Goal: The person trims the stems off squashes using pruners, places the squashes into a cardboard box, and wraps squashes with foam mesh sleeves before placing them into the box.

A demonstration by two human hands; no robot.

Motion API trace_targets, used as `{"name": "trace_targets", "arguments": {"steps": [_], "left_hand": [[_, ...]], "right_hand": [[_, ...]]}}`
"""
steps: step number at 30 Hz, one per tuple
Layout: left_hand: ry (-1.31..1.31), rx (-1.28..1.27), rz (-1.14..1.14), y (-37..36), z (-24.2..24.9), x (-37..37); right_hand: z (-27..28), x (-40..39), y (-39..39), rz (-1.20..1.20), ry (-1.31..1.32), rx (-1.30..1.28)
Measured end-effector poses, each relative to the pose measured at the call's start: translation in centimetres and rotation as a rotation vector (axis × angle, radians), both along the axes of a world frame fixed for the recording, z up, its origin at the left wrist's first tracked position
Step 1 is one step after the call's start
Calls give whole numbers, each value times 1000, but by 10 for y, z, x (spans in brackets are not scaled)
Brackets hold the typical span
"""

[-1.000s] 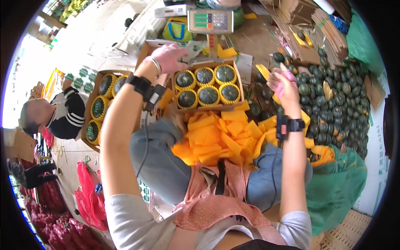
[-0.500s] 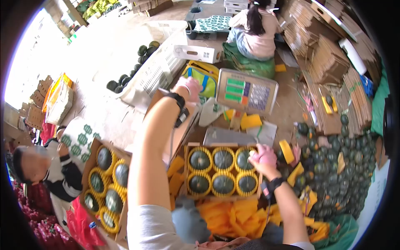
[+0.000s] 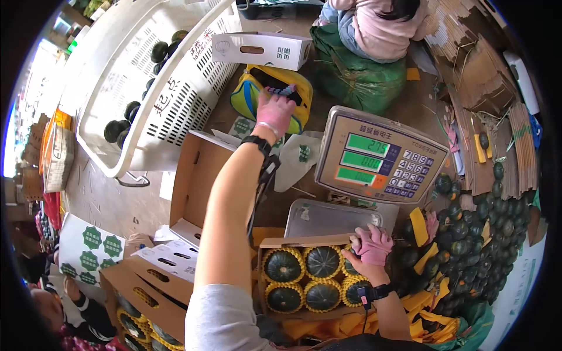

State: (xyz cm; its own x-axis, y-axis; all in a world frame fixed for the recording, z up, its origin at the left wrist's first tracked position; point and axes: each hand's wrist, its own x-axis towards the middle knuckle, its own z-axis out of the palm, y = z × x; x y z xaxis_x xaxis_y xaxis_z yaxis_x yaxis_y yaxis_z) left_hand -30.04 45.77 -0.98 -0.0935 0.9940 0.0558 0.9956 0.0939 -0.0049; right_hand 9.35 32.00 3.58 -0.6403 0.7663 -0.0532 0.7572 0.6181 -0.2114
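Note:
My left hand (image 3: pixel 275 112), in a pink glove, reaches forward into the opening of a yellow, green and blue bag (image 3: pixel 246 99). Its fingers look extended beside something bluish-grey in the bag; the tips are partly hidden. Near me, a cardboard box (image 3: pixel 307 241) holds dark green squashes (image 3: pixel 322 261) in yellow foam nets. My right hand (image 3: pixel 372 247), also gloved in pink, is closed over the box's far right corner, thumb on the inner side. Just behind the box lies the metal plate (image 3: pixel 316 217) of a digital scale (image 3: pixel 377 158) with a lit display.
A white crate (image 3: pixel 193 76) with loose squashes stands far left. An open box (image 3: pixel 196 175) lies left of my forearm; another filled box (image 3: pixel 143 292) is nearer. Squashes (image 3: pixel 480 240) pile up at right. One person (image 3: pixel 380 29) sits ahead, another (image 3: pixel 88 304) is at lower left.
My view has moved closer and lower over the bag and scale. My left hand has gone from the bag's edge into its opening. My right hand stays at the box corner.

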Motion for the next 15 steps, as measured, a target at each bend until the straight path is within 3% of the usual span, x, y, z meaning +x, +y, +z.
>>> {"name": "trace_targets", "arguments": {"steps": [3,7,10,15], "left_hand": [[50,-378,-45,-22,22,-6],[168,-367,-51,-53,23,-1],[151,-494,-131,-51,21,-9],[-81,-502,-425,-55,20,-30]], "right_hand": [[0,-2,-1,-40,11,7],[-6,-1,-2,-59,-1,12],[-8,-1,-2,-56,-20,25],[-9,-1,-5,-56,-39,44]]}}
